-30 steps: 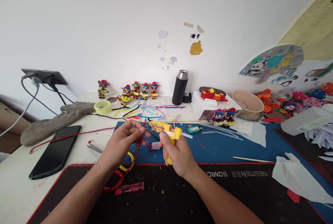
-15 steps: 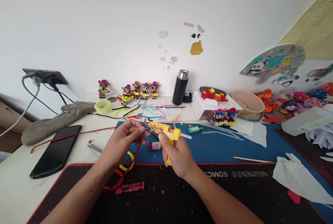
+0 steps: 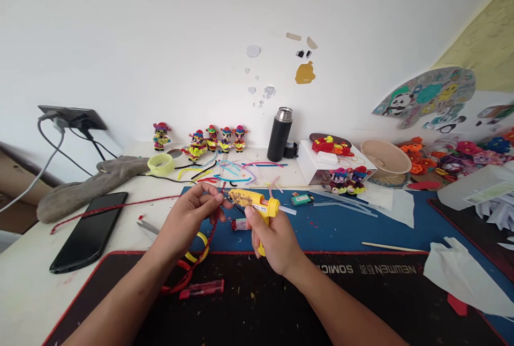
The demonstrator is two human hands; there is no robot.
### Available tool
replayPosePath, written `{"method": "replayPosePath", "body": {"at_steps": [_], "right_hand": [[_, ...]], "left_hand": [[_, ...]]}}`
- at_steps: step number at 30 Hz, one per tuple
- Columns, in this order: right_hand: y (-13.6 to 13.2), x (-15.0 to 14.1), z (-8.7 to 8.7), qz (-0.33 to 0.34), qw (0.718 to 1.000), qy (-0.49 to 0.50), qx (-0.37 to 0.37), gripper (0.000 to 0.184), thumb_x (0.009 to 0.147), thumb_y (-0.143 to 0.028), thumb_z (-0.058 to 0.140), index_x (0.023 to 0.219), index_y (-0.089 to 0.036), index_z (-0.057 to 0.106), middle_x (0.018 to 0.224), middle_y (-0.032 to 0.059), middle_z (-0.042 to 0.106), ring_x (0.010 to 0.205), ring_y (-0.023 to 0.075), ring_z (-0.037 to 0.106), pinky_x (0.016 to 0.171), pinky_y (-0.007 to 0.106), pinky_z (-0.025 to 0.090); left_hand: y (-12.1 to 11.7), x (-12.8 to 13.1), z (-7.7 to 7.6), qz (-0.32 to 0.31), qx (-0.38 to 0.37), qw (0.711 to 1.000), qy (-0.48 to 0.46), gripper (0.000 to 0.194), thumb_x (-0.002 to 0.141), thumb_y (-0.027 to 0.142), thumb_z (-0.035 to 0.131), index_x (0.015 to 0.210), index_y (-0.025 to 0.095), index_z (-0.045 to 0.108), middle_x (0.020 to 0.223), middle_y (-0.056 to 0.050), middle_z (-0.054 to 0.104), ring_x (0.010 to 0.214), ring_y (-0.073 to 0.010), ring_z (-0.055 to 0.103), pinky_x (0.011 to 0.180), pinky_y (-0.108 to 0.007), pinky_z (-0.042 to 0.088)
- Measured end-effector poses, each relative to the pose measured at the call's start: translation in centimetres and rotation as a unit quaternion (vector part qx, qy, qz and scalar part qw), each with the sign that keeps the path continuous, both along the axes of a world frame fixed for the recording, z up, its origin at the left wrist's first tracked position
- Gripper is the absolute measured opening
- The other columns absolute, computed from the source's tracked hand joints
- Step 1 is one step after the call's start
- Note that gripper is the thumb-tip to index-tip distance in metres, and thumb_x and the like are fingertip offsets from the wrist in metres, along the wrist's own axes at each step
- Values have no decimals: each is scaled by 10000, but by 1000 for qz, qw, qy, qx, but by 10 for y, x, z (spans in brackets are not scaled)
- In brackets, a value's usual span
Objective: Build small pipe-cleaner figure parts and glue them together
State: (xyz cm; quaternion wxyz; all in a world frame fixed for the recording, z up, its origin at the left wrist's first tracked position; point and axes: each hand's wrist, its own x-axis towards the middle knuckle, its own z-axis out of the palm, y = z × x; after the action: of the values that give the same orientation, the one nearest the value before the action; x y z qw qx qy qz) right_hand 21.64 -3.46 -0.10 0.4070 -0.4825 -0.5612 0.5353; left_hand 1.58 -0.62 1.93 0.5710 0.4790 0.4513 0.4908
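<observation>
My right hand is wrapped round a yellow hot glue gun, its grip in the palm and its stained nozzle pointing left. A clear glue stick sticks out of its back end. My left hand is closed in a pinch on a red twisted cord, right by the nozzle. The fingertips partly hide the pinched spot. One length of the cord trails left across a black phone; another hangs down over the scissors, whose handles are yellow and red.
Several small fuzzy dolls stand along the wall, near a roll of yellow tape and loose pipe cleaners. A black thermos and a white box are at the back. A red-capped tube lies beyond my hands.
The whole view has shifted slightly. Both hands keep their hold, with the nozzle staying close to my left fingertips.
</observation>
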Motion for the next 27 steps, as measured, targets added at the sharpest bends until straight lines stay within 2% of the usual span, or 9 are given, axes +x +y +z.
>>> {"method": "replayPosePath", "body": {"at_steps": [27], "right_hand": [[0,0,-1,2,1000,-10,-10,620,958,-780,519,693,-222,568,400,-40,498,361,131,494,432,252,391]], "left_hand": [[-1,0,2,6,2,1000,7,402,820,499,868,920,224,593,820,-37,807,607,-175,668,574,-286,468]]}}
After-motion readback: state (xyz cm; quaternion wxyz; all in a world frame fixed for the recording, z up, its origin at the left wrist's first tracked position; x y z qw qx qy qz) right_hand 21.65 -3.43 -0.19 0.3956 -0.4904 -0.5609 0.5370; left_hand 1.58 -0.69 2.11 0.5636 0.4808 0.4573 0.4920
